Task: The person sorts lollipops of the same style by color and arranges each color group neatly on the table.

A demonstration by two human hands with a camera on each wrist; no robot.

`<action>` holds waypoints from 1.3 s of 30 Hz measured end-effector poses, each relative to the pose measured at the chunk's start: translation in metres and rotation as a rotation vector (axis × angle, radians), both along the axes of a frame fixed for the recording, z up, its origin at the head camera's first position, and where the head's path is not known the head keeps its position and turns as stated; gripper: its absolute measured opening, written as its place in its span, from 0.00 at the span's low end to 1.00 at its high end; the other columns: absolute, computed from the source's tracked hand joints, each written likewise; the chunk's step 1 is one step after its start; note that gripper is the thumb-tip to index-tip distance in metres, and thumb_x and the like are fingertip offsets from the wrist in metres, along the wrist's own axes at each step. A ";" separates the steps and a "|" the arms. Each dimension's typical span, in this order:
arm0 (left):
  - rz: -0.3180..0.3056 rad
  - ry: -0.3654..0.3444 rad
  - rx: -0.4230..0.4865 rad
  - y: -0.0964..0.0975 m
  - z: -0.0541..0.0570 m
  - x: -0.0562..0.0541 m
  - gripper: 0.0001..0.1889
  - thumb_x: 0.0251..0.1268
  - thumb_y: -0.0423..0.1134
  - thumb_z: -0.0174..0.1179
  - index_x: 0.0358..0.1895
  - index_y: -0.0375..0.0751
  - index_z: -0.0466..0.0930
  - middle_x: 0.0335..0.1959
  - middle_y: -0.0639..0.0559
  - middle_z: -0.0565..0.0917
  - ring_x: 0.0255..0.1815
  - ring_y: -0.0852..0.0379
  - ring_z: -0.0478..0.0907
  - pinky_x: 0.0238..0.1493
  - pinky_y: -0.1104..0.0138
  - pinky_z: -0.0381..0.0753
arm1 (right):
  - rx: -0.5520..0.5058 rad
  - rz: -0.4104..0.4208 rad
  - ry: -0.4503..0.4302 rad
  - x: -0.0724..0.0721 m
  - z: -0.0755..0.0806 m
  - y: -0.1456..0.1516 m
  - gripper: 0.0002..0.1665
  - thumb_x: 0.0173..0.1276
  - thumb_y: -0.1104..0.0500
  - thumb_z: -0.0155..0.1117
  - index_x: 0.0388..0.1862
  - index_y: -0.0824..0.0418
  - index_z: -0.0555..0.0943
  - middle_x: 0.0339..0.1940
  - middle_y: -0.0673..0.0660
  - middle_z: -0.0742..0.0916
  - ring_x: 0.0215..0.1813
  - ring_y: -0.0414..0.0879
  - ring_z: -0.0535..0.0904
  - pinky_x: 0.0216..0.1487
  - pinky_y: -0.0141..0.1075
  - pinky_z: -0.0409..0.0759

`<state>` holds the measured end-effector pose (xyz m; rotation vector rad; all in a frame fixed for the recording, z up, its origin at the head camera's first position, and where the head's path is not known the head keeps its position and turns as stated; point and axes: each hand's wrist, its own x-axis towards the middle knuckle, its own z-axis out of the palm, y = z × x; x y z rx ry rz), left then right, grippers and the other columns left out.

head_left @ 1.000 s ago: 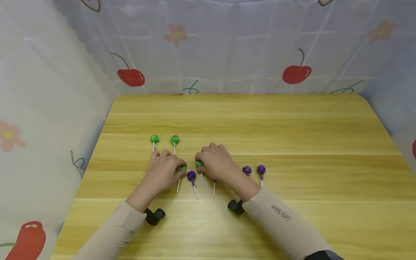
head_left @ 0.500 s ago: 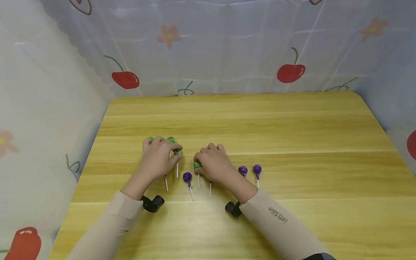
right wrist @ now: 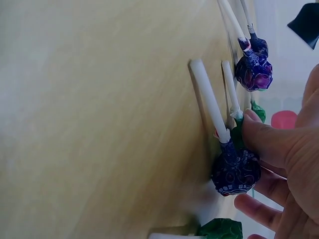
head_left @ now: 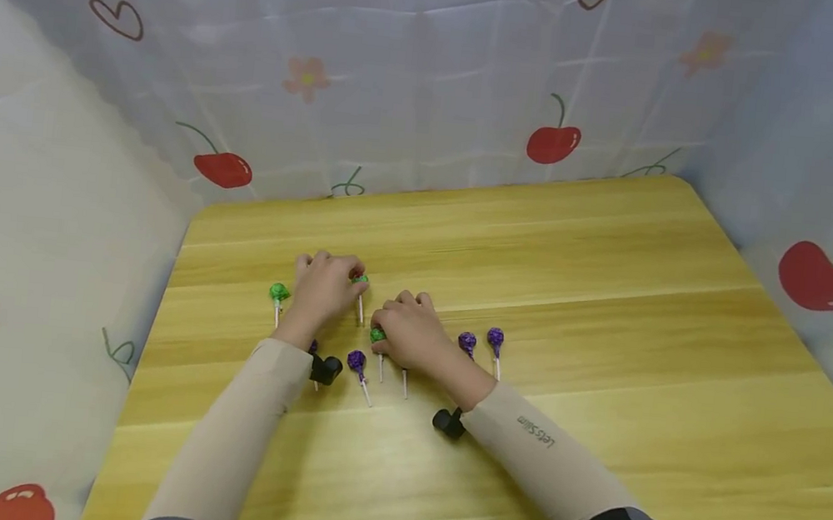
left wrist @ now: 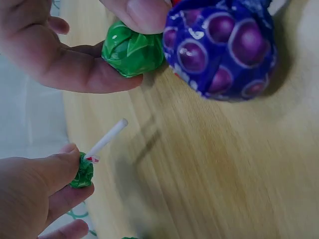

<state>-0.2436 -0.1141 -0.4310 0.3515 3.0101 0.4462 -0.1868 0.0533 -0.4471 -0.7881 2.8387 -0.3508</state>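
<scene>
Evidently the left hand (head_left: 327,289) has its fingers pinched on the far green pop (head_left: 363,279) at the round end, stick (head_left: 361,310) toward six o'clock; the right hand (head_left: 411,332) likewise grips the near green pop (head_left: 377,336), at five o'clock from the first. A light hold there probably turns each stick best, and the purple pop (head_left: 356,361), at seven o'clock of the near one, wants a little clearance on the table (head_left: 575,258)

Left grip (left wrist: 35,189) pinching green lollipop (left wrist: 83,172); purple lollipop (left wrist: 222,55) near right grip (left wrist: 57,64).
</scene>
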 end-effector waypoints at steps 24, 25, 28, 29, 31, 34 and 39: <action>0.031 -0.026 -0.029 0.012 -0.015 -0.005 0.13 0.64 0.50 0.67 0.47 0.49 0.88 0.47 0.51 0.88 0.52 0.45 0.73 0.62 0.48 0.56 | 0.012 0.012 0.003 0.000 0.002 -0.001 0.12 0.67 0.44 0.68 0.42 0.48 0.83 0.38 0.47 0.83 0.48 0.48 0.71 0.52 0.44 0.63; 0.029 -0.024 -0.032 0.013 -0.015 -0.005 0.13 0.64 0.50 0.67 0.47 0.49 0.88 0.47 0.51 0.88 0.53 0.45 0.74 0.62 0.48 0.56 | 0.012 0.012 0.007 -0.001 0.001 0.000 0.13 0.67 0.44 0.68 0.43 0.48 0.83 0.38 0.47 0.84 0.47 0.48 0.71 0.52 0.44 0.63; 0.025 -0.023 -0.022 0.014 -0.017 -0.005 0.13 0.64 0.49 0.67 0.47 0.48 0.88 0.46 0.51 0.88 0.53 0.45 0.74 0.63 0.47 0.56 | -0.003 0.004 0.008 -0.003 0.002 0.001 0.13 0.68 0.44 0.67 0.45 0.48 0.84 0.38 0.47 0.84 0.47 0.48 0.71 0.52 0.44 0.64; 0.025 -0.023 -0.019 0.014 -0.017 -0.005 0.13 0.64 0.49 0.67 0.46 0.48 0.88 0.46 0.51 0.88 0.53 0.45 0.74 0.64 0.46 0.56 | -0.012 0.003 0.006 -0.003 0.003 0.002 0.14 0.68 0.44 0.67 0.47 0.49 0.84 0.39 0.48 0.85 0.47 0.48 0.71 0.53 0.45 0.64; 0.028 -0.025 -0.020 0.014 -0.018 -0.005 0.13 0.63 0.50 0.67 0.46 0.49 0.88 0.45 0.51 0.88 0.53 0.45 0.74 0.64 0.47 0.56 | -0.035 0.001 0.007 -0.005 0.006 0.005 0.15 0.69 0.45 0.66 0.50 0.49 0.84 0.42 0.49 0.86 0.50 0.49 0.73 0.56 0.47 0.66; 0.031 -0.020 -0.032 0.013 -0.018 -0.005 0.13 0.62 0.51 0.68 0.45 0.49 0.88 0.45 0.52 0.88 0.51 0.45 0.74 0.63 0.47 0.56 | -0.070 -0.019 0.015 -0.013 0.013 0.010 0.16 0.70 0.45 0.65 0.52 0.50 0.84 0.47 0.50 0.87 0.54 0.51 0.75 0.59 0.50 0.67; 0.029 -0.020 -0.044 0.014 -0.016 -0.005 0.13 0.62 0.51 0.68 0.45 0.50 0.88 0.45 0.53 0.88 0.50 0.47 0.74 0.61 0.49 0.57 | -0.083 -0.092 0.017 -0.035 0.021 0.022 0.16 0.70 0.47 0.65 0.53 0.51 0.84 0.52 0.50 0.88 0.54 0.52 0.75 0.56 0.48 0.68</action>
